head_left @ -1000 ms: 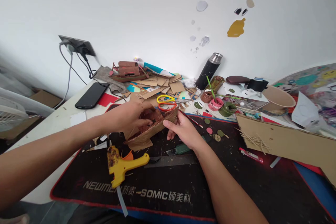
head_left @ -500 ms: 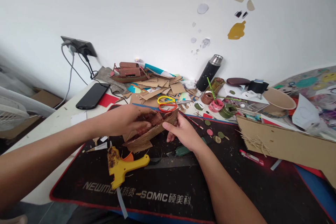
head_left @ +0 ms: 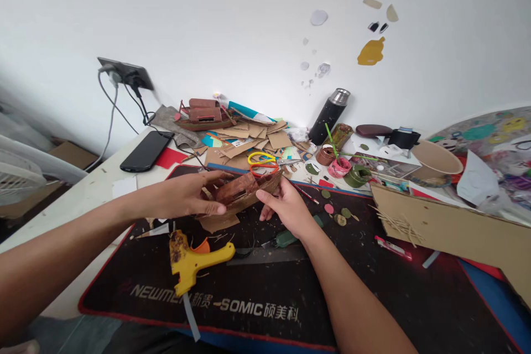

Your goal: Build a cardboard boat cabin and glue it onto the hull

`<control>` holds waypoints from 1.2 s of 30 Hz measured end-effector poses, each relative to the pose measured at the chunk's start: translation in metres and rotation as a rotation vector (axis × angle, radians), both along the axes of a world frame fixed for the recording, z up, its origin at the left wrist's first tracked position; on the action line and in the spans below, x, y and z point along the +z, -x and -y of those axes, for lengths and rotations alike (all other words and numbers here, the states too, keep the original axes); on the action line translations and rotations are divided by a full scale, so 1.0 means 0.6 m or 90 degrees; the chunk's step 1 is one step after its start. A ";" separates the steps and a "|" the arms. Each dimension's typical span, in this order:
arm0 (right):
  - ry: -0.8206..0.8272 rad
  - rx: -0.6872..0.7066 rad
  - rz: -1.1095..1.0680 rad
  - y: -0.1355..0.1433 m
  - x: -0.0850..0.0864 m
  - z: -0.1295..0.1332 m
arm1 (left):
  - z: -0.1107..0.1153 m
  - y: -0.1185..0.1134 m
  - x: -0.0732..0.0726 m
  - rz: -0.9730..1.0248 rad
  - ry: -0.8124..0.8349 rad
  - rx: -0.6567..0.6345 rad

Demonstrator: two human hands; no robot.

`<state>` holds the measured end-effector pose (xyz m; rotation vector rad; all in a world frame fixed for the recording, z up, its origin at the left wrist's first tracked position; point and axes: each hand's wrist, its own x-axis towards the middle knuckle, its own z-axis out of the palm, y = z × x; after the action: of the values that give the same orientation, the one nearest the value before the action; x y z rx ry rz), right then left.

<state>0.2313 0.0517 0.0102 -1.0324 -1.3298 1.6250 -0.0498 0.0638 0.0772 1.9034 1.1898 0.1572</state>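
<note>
A brown cardboard model boat [head_left: 238,191] is held up between my hands over the black desk mat [head_left: 166,265]. My left hand [head_left: 193,193] wraps the boat's left end, thumb on the near side and fingers behind. At the other end, my right hand [head_left: 286,204] grips the hull, with its thumb on the near side. The boat's reddish-brown cabin shows above the hull. Below it lie a cardboard scrap [head_left: 218,222], a yellow glue gun [head_left: 197,260] with a glue stick out of its back, and a green-handled tool [head_left: 286,238]. Orange-and-yellow scissors [head_left: 265,161] lie just behind the boat.
A similar finished-looking boat [head_left: 205,114] stands by the wall near piled cardboard scraps [head_left: 249,135]. A black phone [head_left: 146,151] lies left. Paint jars [head_left: 339,167] and a thermos [head_left: 329,116] stand behind; a cardboard sheet [head_left: 452,227] with thin sticks is right.
My left hand has drawn back from over the boat's middle to its left end, uncovering the cabin. My right hand keeps its hold. The view has shifted slightly.
</note>
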 end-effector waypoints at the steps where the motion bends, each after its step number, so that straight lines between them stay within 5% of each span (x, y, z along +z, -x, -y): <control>1: -0.001 -0.009 -0.002 0.000 -0.001 0.000 | 0.003 -0.002 0.001 -0.034 -0.017 0.003; 6: 0.002 -0.034 -0.008 0.002 -0.003 -0.001 | 0.007 -0.020 0.007 -0.125 -0.105 0.010; 14: -0.014 -0.082 0.006 -0.012 0.008 -0.012 | -0.033 -0.013 0.024 -0.078 -0.192 -0.026; 22: -0.162 -0.289 0.072 -0.047 0.012 -0.030 | -0.077 -0.027 0.010 -0.122 -0.314 -0.111; 30: -0.135 -0.106 0.214 -0.034 0.016 -0.013 | -0.103 -0.012 0.002 -0.106 -0.317 -0.126; 36: -0.156 -0.081 0.340 -0.029 0.025 -0.001 | -0.100 -0.018 -0.002 -0.124 -0.330 -0.132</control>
<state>0.2484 0.0524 0.0254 -1.4207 -1.7157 1.0924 -0.0392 0.1240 0.0762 2.5320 1.1426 0.1836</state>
